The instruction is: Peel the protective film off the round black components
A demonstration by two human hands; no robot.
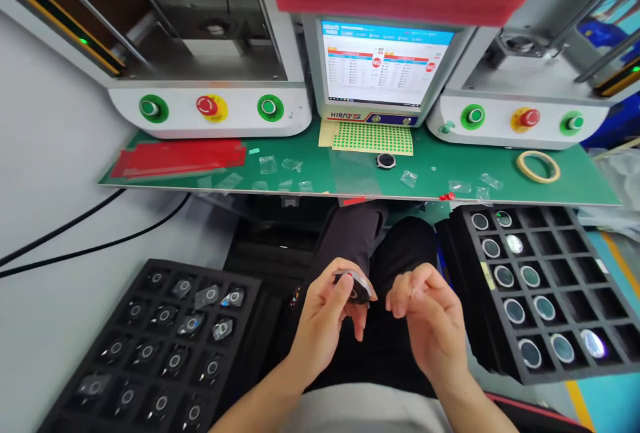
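- Head view: left hand (325, 316) over the lap, below the green worktop (350, 176); fingers closed in a grip on a small round black part in clear film (356, 286).
- Right hand (425, 316) just beside the part, fingertips pinched together; whether they hold film, cannot tell.
- Black foam tray of wrapped parts (165, 346) left of the part; black grid tray of round lenses (545, 286) right of it.

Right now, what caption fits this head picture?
Left hand holds a small round part; right hand pinches clear film beside it.
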